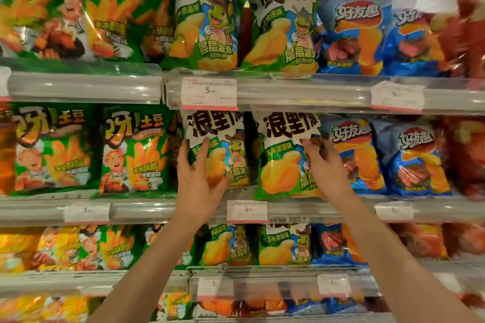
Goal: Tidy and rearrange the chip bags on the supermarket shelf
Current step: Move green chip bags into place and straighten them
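Observation:
Two green-and-white chip bags with a cartoon turtle stand side by side on the middle shelf. My left hand (199, 176) lies on the front of the left turtle bag (223, 144), fingers spread upward, thumb along its lower edge. My right hand (324, 165) grips the right side of the right turtle bag (280, 157), fingers curled round its edge next to a blue bag (359, 155). Both bags stand upright and lean slightly forward over the shelf lip.
Green potato-stick bags (131, 149) fill the shelves to the left, blue and red bags (414, 157) the right. More turtle bags (207, 18) stand on the shelf above and below. Clear plastic shelf rails (301, 92) carry price tags (246, 211).

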